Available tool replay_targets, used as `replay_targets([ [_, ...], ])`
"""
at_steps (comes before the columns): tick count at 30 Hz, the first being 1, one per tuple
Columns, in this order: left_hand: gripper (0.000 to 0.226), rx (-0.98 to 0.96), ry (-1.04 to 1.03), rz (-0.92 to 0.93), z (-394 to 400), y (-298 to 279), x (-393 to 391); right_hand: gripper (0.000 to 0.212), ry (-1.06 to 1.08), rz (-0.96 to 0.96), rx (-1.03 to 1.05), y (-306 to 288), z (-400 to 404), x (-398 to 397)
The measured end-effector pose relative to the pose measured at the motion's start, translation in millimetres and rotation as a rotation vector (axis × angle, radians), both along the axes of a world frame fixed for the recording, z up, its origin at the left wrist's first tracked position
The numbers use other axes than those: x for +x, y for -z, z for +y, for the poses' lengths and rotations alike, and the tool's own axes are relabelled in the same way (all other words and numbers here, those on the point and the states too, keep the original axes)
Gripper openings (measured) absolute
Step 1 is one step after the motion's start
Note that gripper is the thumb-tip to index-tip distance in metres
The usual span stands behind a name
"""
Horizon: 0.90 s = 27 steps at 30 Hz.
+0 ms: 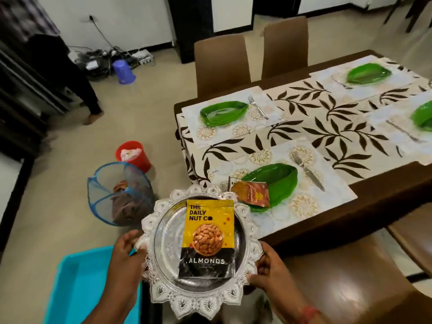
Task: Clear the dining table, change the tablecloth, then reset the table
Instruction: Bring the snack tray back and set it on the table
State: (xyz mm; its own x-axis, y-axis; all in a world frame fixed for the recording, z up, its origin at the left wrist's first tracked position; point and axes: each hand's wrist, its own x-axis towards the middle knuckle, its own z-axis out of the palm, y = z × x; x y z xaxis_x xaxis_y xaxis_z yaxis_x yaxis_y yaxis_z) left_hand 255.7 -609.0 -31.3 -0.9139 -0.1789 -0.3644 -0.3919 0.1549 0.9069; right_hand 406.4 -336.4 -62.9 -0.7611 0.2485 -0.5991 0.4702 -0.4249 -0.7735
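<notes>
I hold an ornate silver tray (163,239) in front of me, off the table's near left corner. My left hand (125,250) grips its left rim and my right hand (268,267) its right rim. A yellow and black almonds packet (208,239) lies flat on the tray. The dining table (385,195) carries a leaf-patterned tablecloth (327,127) with pale placemats (304,206). Green leaf-shaped plates rest on the mats: near (278,183), far left (222,112), far right (367,73), right edge (423,115). An orange snack packet (251,191) lies on the near plate. Forks (308,171) sit beside the plates.
A turquoise tub (77,288) stands on the floor at lower left. A blue mesh basket (117,192) with brown cloth and a red bin (133,155) stand left of the table. Brown chairs (222,64) line the far side; another chair (350,277) is at my right. A person (58,66) stands far left.
</notes>
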Motion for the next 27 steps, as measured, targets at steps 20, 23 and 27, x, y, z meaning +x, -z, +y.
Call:
replay_targets([
  [20, 0.026, 0.273, 0.085, -0.009, 76.6, -59.0, -105.2, 0.071, 0.12, 0.3, -0.046, -88.1, 84.8, -114.2],
  [23, 0.021, 0.285, 0.159, -0.016, 112.0, -52.7, -133.8, 0.063, 0.277, 0.321, -0.019, -94.1, 106.3, -125.0],
  [27, 0.018, 0.266, 0.265, 0.013, 178.3, -54.1, -157.2, 0.056, 0.534, 0.33, 0.016, -99.6, 141.7, -122.2],
])
